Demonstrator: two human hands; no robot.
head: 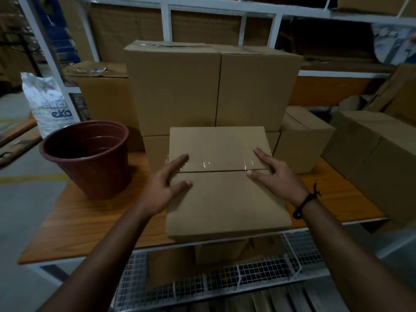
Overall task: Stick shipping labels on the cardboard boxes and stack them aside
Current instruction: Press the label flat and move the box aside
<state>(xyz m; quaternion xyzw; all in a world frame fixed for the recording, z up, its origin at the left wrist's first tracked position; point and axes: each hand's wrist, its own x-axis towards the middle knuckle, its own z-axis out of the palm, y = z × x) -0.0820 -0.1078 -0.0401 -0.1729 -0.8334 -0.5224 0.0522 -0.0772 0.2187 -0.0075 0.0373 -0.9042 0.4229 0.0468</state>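
Observation:
A taped cardboard box (222, 199) sits at the front edge of the wooden table (85, 219), its top seam covered by clear tape. My left hand (166, 183) rests on the box's left side, straight fingers and thumb lying on the top. My right hand (276, 174) lies on the right side, fingers spread flat across the seam. No shipping label is visible on the box or in either hand.
Two tall cardboard boxes (213, 91) stand side by side behind it, a smaller box (301, 138) to their right and another (378, 154) at far right. A brown plastic bucket (90, 156) stands at left. A white sack (47, 102) leans behind the bucket. Wire mesh shelving (225, 278) lies below.

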